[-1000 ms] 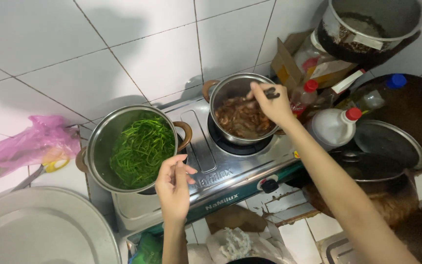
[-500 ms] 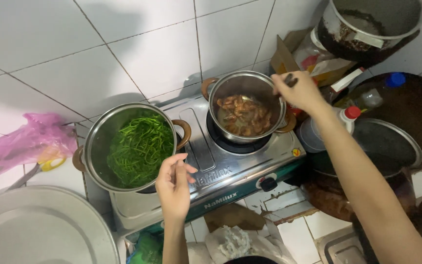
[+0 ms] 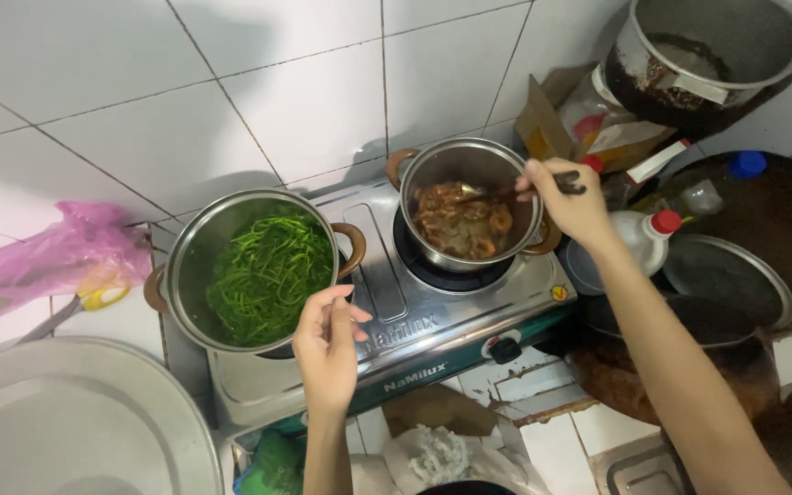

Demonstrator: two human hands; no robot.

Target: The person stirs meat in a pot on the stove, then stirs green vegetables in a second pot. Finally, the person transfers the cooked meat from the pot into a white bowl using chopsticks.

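A dark spoon [image 3: 515,192] is gripped by the right hand [image 3: 572,203] inside the small pot [image 3: 469,203]; beside that pot, the left hand [image 3: 325,346] is held loosely curled, empty.

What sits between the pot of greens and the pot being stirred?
In the head view, only bare steel stove top lies between the pot of greens and the stirred pot, apart from the greens pot's brown handle.

White tiled wall [image 3: 304,101], grey grout; tiled floor [image 3: 552,431] below.
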